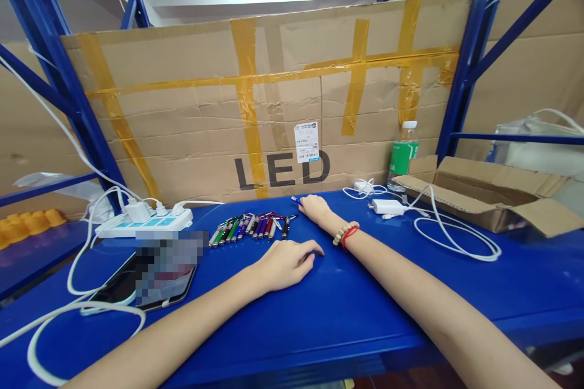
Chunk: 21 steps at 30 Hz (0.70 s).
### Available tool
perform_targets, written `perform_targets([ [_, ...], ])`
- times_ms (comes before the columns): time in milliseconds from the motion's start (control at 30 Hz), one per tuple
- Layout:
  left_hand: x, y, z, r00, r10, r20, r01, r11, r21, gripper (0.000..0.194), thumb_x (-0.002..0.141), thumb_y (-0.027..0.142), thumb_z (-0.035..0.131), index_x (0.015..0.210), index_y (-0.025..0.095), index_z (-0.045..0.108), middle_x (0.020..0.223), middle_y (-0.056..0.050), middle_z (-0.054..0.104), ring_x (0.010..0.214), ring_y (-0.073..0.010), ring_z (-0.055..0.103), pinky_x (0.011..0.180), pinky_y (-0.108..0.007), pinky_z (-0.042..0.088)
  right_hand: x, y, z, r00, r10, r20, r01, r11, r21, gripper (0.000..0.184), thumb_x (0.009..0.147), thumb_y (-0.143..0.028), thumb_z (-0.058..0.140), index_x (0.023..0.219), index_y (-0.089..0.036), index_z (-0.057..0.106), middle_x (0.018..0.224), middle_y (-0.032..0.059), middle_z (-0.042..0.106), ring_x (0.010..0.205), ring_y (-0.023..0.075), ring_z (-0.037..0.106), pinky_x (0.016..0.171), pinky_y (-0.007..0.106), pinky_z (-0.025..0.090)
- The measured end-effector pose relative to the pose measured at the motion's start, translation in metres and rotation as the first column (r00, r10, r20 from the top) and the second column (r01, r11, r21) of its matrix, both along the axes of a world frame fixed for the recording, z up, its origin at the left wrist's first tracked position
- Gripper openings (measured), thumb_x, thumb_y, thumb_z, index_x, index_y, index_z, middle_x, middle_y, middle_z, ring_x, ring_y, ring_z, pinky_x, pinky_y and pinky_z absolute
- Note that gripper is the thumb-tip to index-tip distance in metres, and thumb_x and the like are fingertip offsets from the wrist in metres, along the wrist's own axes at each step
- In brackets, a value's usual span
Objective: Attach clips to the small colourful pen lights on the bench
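A row of small shiny cylinders point(249, 227), which look like mini flashlights with short straps, lies on the blue tabletop point(347, 310). They are silver, green, blue, purple, red and black. Just right of the row, my right hand point(316, 209) has its fingers closed around a blue mini flashlight point(296, 200); only one end pokes out at the left. A beaded bracelet and a red cord circle that wrist. My left hand point(286, 264) rests on the table in front of the row, fingers loosely bent and thumb apart, with nothing visible in it.
At left are a white power strip point(176, 222) with plugs, phones point(171, 289) partly blurred out, and looping white cables. On the right stand a green-labelled bottle point(402, 158), a white charger point(387, 206) with cord, and an open carton point(488, 194). A taped cardboard wall point(196, 134) closes the back.
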<state>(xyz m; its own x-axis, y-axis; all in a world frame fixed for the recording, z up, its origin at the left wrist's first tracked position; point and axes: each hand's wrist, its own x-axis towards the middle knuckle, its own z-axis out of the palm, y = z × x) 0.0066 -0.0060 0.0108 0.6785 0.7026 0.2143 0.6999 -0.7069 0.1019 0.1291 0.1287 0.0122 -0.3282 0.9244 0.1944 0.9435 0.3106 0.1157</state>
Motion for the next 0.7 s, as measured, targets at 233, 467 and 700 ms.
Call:
perform_targets([
  [233,0.0,0.0001,0.0,1.0,-0.001,0.006,0.001,1.0,0.005,0.028,0.086,0.022,0.036,0.106,0.026,0.054,0.063,0.003,0.06,0.062,-0.0137,0.059,0.059,-0.021,0.042,0.0007,0.0011,-0.0012,1.0,0.006,-0.01,-0.006,1.0,0.015,0.025,0.087,-0.031,0.047,0.102,-0.012,0.055,0.099,0.0064,0.059,0.086,0.0153,0.058,0.076,0.035,0.048],
  [467,0.0001,-0.0001,0.0001,1.0,-0.004,0.007,0.004,1.0,-0.003,0.028,0.086,0.021,0.036,0.106,0.026,0.054,0.063,0.003,0.061,0.062,-0.0133,0.059,0.06,-0.021,0.043,0.0009,-0.0003,-0.0006,1.0,0.019,-0.023,-0.019,0.999,0.03,0.026,0.088,-0.031,0.046,0.103,-0.012,0.055,0.099,0.0063,0.059,0.085,0.0151,0.058,0.076,0.035,0.048],
  [700,0.0007,-0.0003,0.0004,1.0,-0.002,0.009,0.002,1.0,-0.011,0.028,0.086,0.022,0.035,0.106,0.026,0.054,0.064,0.003,0.061,0.062,-0.0135,0.059,0.06,-0.021,0.043,0.0005,-0.0002,-0.0016,1.0,0.014,-0.01,-0.014,0.999,0.034,0.025,0.088,-0.031,0.046,0.102,-0.012,0.056,0.098,0.0064,0.059,0.086,0.0152,0.058,0.077,0.035,0.048],
])
